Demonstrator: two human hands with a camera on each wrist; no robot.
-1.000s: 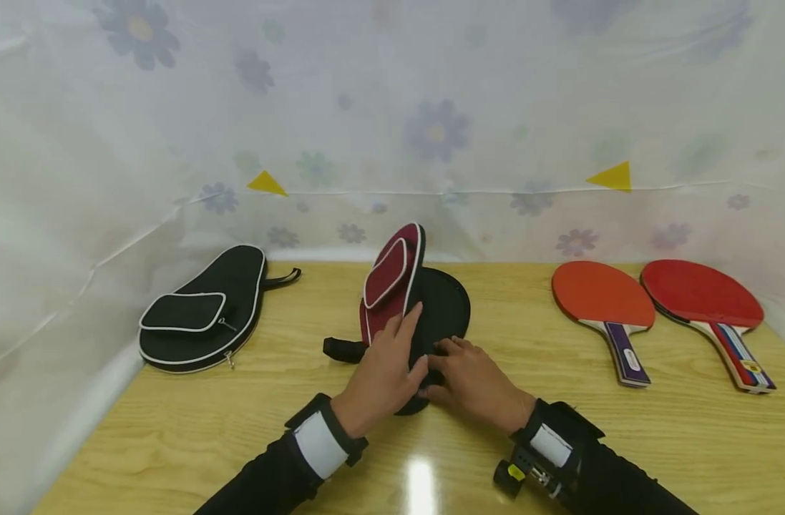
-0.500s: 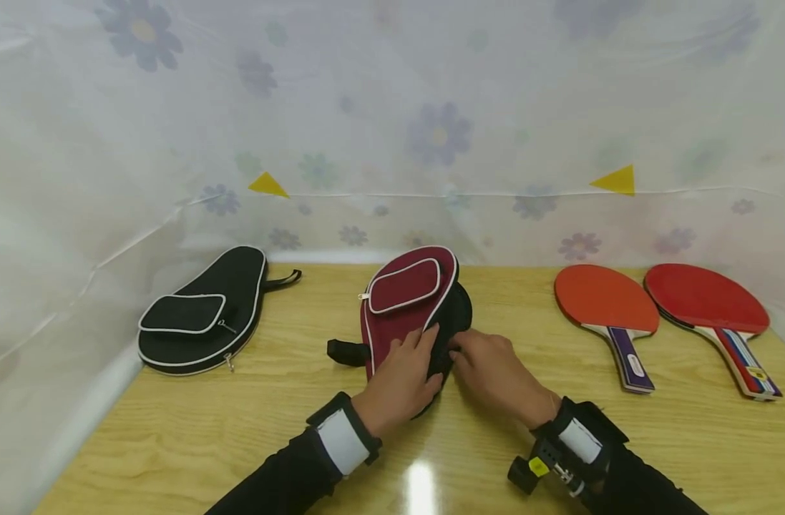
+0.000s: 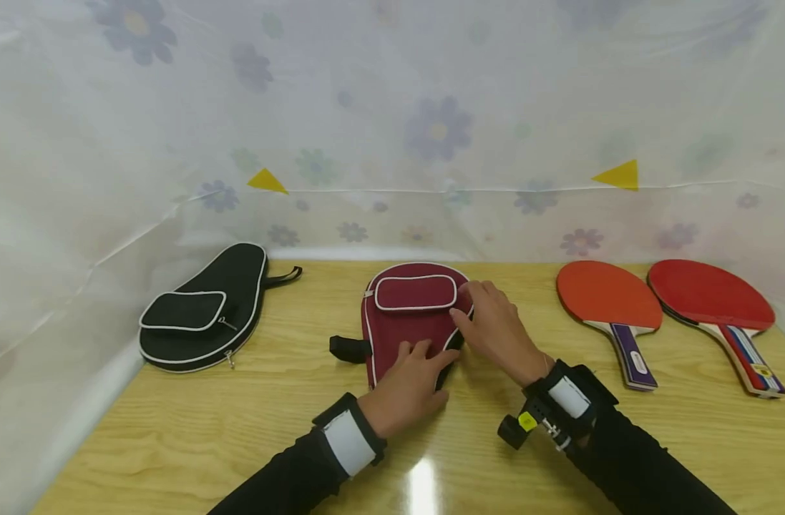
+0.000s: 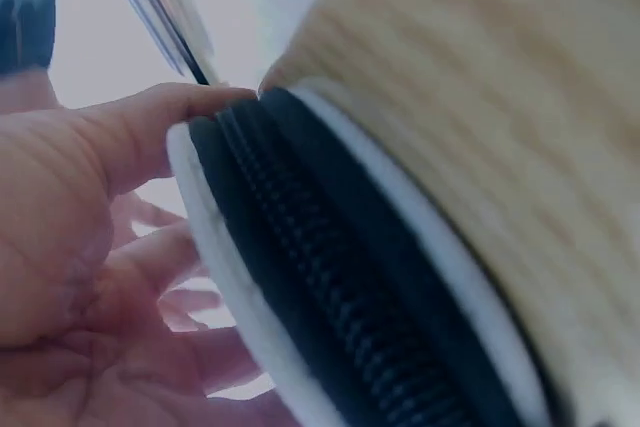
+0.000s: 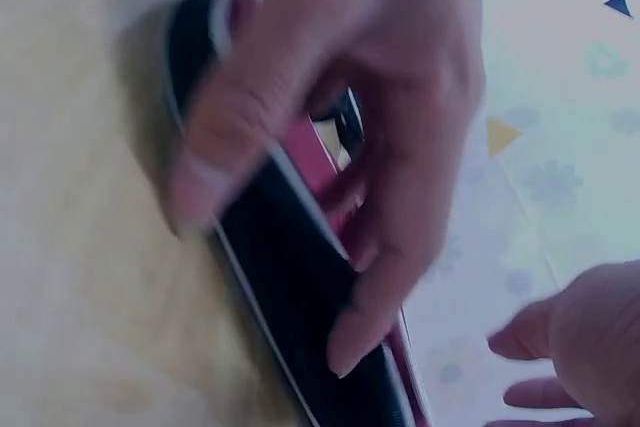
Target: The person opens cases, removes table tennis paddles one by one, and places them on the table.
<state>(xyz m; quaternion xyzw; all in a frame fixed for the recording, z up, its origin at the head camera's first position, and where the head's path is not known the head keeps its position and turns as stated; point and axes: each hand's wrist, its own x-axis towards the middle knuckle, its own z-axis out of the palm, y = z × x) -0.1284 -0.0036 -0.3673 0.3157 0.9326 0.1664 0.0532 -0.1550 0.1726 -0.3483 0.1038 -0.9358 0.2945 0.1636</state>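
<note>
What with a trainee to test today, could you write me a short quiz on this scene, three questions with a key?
1. With the left hand and right hand both at the red case, which is nearer its pocket in the head view? A: the left. B: the right.
2. True or false: in the head view, the black case lies left of the red case.
3. How many bats lie on the table?

Key:
1. B.
2. True.
3. Two: the orange bat and the red bat.
</note>
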